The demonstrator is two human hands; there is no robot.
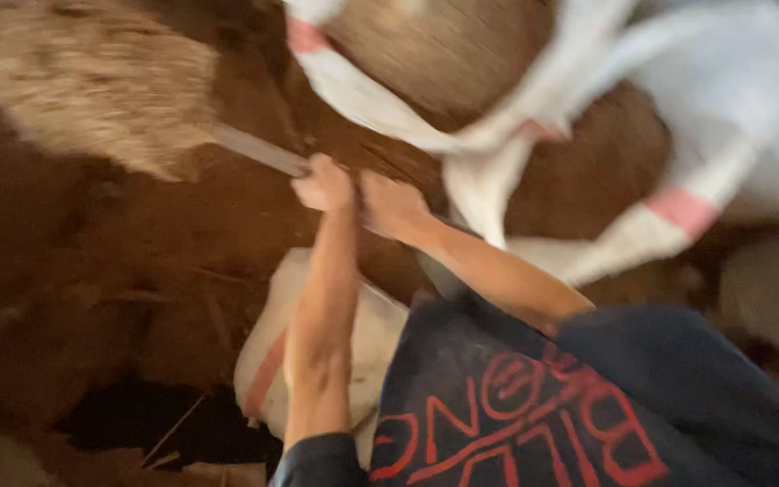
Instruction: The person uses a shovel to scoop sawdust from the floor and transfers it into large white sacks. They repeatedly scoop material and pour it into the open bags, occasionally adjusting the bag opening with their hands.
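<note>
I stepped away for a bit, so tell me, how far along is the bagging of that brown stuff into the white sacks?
Already done: the open white sack holds brown material. In hand: the left hand and right hand grip a long handle beside each other; the frame is blurred. Left: a pale heap lies on the brown ground, and another white sack sits near the person.

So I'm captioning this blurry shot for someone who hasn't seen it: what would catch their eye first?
First the two hands at the centre: the left hand closed on a grey bar-like handle that runs up-left to a pale straw-coloured heap, the right hand beside it. Next, the open white sack with pink bands, top right, full of brown material, on a reddish-brown floor.
</note>
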